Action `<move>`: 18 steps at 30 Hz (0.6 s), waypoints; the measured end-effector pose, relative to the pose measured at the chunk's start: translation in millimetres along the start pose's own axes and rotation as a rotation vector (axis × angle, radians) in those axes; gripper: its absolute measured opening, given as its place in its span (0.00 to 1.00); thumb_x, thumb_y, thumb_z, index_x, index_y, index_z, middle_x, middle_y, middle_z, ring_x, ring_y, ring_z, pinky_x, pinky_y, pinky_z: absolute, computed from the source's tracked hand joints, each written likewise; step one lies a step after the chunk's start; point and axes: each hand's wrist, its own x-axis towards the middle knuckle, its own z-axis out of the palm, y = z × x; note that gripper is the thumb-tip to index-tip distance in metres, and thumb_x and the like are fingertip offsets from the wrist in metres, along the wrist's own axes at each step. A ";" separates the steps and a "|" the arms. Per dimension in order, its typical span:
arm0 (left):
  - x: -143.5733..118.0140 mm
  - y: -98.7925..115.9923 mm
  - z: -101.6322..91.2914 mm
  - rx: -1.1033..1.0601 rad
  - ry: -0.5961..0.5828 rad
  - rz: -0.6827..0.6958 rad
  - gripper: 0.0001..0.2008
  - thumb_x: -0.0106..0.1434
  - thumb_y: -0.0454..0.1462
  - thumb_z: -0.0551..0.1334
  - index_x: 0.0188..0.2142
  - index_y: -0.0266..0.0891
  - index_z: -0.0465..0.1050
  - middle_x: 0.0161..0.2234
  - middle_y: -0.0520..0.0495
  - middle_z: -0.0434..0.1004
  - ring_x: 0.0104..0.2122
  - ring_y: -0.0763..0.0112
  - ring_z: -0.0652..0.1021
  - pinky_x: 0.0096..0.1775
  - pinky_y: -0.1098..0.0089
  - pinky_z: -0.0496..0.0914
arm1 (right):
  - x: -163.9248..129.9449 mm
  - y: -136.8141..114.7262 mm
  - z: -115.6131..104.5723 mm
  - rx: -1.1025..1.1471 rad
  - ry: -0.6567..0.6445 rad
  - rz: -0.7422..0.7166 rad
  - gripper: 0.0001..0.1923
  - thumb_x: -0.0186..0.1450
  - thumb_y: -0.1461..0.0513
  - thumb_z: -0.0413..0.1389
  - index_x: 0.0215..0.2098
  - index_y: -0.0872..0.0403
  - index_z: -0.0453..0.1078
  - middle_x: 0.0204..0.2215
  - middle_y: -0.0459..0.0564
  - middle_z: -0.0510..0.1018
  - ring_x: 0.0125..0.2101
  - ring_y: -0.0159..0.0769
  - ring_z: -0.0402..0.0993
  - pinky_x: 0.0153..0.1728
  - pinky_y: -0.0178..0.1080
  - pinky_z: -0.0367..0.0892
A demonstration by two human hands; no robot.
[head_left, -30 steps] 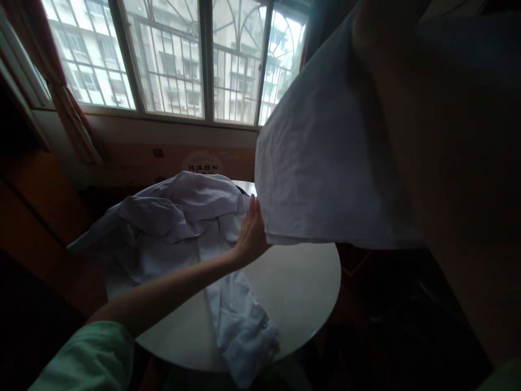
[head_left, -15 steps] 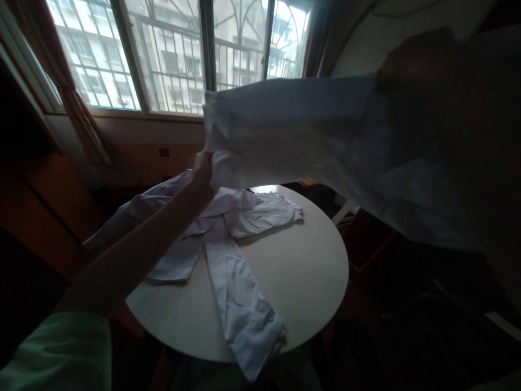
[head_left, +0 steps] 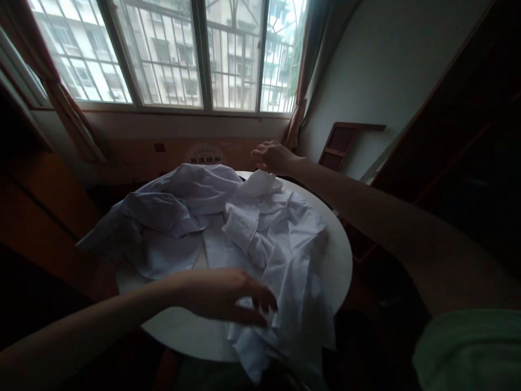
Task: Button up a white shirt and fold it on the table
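A white shirt [head_left: 285,255] lies in loose folds on the right half of the round white table [head_left: 191,336]. Part of it drapes over the near edge. My left hand [head_left: 228,296] hovers over its near left side, fingers curled but apart, with nothing in them. Beyond the far end of the shirt is my right hand [head_left: 274,156], fingers bent downward just above the cloth, seemingly not gripping it. More crumpled white clothing [head_left: 175,203] covers the left and back of the table, hanging past the left edge.
A barred window [head_left: 163,54] with tied curtains [head_left: 73,119] is in front. Below it stands a box with printed characters [head_left: 205,157]. A wooden frame [head_left: 340,142] leans at the right wall. An orange-brown cabinet [head_left: 52,190] is on the left.
The white cloth held stretched in the air has come down onto the table. My left hand has let go and moved nearer; my right hand has swung left and forward over the table.
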 end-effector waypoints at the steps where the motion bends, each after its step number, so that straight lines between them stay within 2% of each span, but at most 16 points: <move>1: -0.1 -8.3 -11.9 0.182 0.183 -0.083 0.13 0.62 0.41 0.53 0.44 0.41 0.68 0.43 0.44 0.73 0.42 0.66 0.74 0.45 0.67 0.67 | -8.6 -2.0 6.4 0.008 -0.043 0.030 0.16 0.64 0.61 0.48 0.47 0.60 0.65 0.44 0.58 0.70 0.46 0.43 0.65 0.45 0.41 0.57; 3: 4.5 -33.7 -28.1 0.487 0.510 -0.249 0.13 0.62 0.43 0.54 0.41 0.39 0.68 0.43 0.41 0.71 0.44 0.61 0.72 0.46 0.61 0.65 | -31.0 -3.2 17.3 0.011 -0.178 0.127 0.16 0.64 0.58 0.48 0.44 0.62 0.68 0.41 0.61 0.73 0.43 0.45 0.68 0.41 0.41 0.60; 5: 14.0 -63.2 -35.1 0.606 0.737 -0.391 0.18 0.60 0.47 0.54 0.41 0.37 0.66 0.44 0.39 0.70 0.45 0.59 0.71 0.46 0.60 0.65 | -57.8 -4.5 28.2 0.038 -0.394 0.259 0.22 0.63 0.52 0.48 0.39 0.63 0.71 0.36 0.63 0.74 0.39 0.47 0.71 0.36 0.41 0.62; 7: 26.3 -86.5 -36.5 0.588 0.795 -0.533 0.23 0.59 0.53 0.52 0.41 0.36 0.65 0.41 0.39 0.70 0.41 0.58 0.73 0.42 0.61 0.67 | -85.7 -10.3 41.0 0.160 -0.710 0.366 0.29 0.62 0.45 0.46 0.32 0.63 0.73 0.28 0.62 0.75 0.33 0.45 0.73 0.32 0.40 0.63; 9: 39.4 -98.6 -35.7 0.569 0.715 -0.645 0.24 0.58 0.53 0.51 0.40 0.35 0.66 0.40 0.38 0.71 0.38 0.56 0.75 0.38 0.62 0.68 | -111.5 -21.9 55.5 0.373 -1.003 0.385 0.33 0.60 0.42 0.45 0.28 0.62 0.73 0.21 0.58 0.74 0.26 0.41 0.72 0.29 0.38 0.63; 10: 45.3 -100.9 -35.3 0.584 0.660 -0.681 0.22 0.58 0.51 0.52 0.40 0.35 0.66 0.40 0.37 0.72 0.37 0.55 0.75 0.37 0.62 0.68 | -122.9 -29.0 62.5 0.468 -1.084 0.355 0.32 0.59 0.42 0.46 0.27 0.62 0.73 0.19 0.56 0.73 0.24 0.38 0.71 0.28 0.36 0.63; 12: 54.2 -101.3 -36.3 0.632 0.586 -0.708 0.16 0.59 0.45 0.52 0.39 0.36 0.68 0.40 0.36 0.73 0.37 0.55 0.75 0.36 0.62 0.67 | -141.7 -42.5 74.4 0.575 -1.103 0.242 0.24 0.60 0.47 0.50 0.27 0.60 0.73 0.18 0.52 0.72 0.22 0.35 0.69 0.26 0.34 0.61; 14: 57.4 -100.0 -41.6 0.646 0.581 -0.703 0.12 0.59 0.39 0.50 0.36 0.37 0.69 0.38 0.38 0.74 0.36 0.57 0.76 0.35 0.64 0.67 | -154.9 -49.0 80.7 0.561 -1.019 0.142 0.14 0.60 0.57 0.51 0.26 0.59 0.72 0.20 0.51 0.73 0.21 0.32 0.68 0.25 0.33 0.59; 16: 54.2 -98.8 -53.4 0.599 0.638 -0.700 0.12 0.60 0.38 0.48 0.34 0.38 0.68 0.35 0.41 0.75 0.34 0.60 0.75 0.34 0.65 0.66 | -162.9 -43.9 79.6 0.536 -0.914 0.112 0.11 0.58 0.64 0.49 0.25 0.58 0.72 0.21 0.50 0.74 0.21 0.31 0.67 0.24 0.32 0.57; 18: 45.3 -95.8 -71.9 0.501 0.761 -0.690 0.12 0.60 0.39 0.47 0.31 0.38 0.67 0.31 0.43 0.74 0.32 0.63 0.74 0.32 0.67 0.65 | -167.3 -27.0 70.7 0.495 -0.791 0.160 0.09 0.57 0.66 0.49 0.24 0.58 0.71 0.23 0.51 0.75 0.22 0.31 0.67 0.23 0.32 0.55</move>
